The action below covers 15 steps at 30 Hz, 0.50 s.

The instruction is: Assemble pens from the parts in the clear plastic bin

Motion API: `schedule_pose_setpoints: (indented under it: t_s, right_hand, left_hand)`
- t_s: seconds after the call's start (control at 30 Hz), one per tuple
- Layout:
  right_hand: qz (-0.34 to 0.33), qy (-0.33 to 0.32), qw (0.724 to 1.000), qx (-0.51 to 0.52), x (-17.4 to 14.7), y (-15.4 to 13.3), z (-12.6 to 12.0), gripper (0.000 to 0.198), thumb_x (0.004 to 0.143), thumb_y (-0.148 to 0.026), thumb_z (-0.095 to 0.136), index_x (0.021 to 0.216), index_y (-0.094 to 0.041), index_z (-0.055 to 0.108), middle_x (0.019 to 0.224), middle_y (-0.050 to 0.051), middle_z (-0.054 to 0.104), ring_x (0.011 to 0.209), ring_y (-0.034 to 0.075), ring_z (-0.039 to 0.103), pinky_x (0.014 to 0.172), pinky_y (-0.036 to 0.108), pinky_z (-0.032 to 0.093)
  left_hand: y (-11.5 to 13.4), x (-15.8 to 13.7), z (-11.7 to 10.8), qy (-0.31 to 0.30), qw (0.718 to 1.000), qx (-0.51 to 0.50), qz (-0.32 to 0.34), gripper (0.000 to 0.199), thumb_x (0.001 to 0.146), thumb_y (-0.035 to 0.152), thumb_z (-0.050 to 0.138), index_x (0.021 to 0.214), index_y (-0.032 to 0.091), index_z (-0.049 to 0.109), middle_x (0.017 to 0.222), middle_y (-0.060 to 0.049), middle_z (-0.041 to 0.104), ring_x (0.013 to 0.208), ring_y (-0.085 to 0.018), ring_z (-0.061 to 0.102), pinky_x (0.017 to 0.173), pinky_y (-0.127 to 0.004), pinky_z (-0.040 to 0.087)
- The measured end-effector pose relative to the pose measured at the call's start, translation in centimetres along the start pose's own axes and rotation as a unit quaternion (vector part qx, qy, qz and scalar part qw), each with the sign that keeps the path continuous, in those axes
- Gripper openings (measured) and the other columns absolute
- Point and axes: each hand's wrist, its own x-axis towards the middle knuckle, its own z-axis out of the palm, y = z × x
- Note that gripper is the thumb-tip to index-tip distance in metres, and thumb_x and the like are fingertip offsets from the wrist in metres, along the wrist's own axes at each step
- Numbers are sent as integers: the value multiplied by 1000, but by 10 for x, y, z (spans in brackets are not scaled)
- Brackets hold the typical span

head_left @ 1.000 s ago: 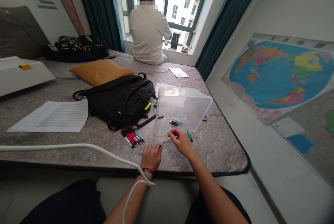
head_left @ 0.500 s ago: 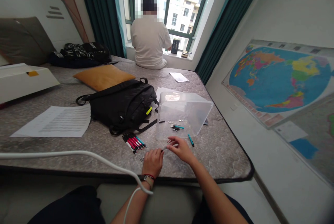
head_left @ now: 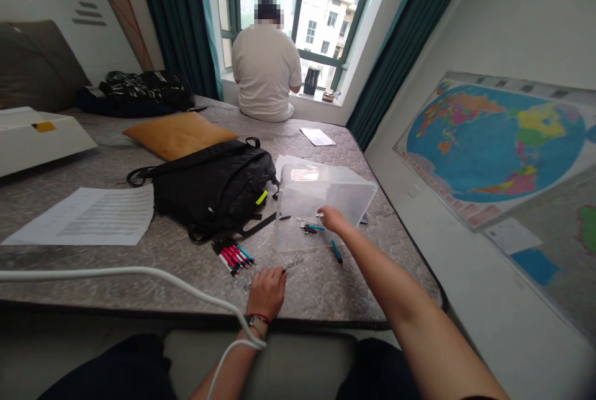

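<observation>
Head view gives me the bare right hand at the clear plastic box, just right of some black-and-teal pens; my bare left hand rests on the grey patterned mattress. I can't tell whether either grips anything.

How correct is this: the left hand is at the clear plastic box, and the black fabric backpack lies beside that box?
Wrong hand: the head view shows the right hand, not the left hand, at the box, with the black backpack beside it.
</observation>
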Motion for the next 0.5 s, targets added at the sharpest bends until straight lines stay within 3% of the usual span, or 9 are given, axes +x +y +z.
schedule_pose_setpoints:
  t_s: [0.17,0.37,0.5]
  right_hand:
    - [-30,-39,997,-66,15,-9,16,32,89,-7,48,113,-14,69,122,15,66,114,23,61,97,29,43]
    - [-75,-46,989,-121,23,-20,5,29,90,-4,47,104,-11,71,114,20,68,110,25,63,92,31,45]
    - [-98,-40,985,-137,20,-35,1,28,87,-5,50,104,-14,71,112,17,69,105,25,66,86,30,46]
  left_hand:
    - [-1,-2,2,5,1000,6,-8,27,101,31,40,93,24,65,85,-3,67,84,-22,57,75,-35,35]
    - [1,-2,4,35,999,-2,-15,22,99,26,44,89,25,64,84,-2,67,82,-20,59,76,-34,36]
    - [0,-3,10,62,998,-12,-19,20,97,23,46,87,27,64,82,-1,67,79,-20,61,73,-34,39]
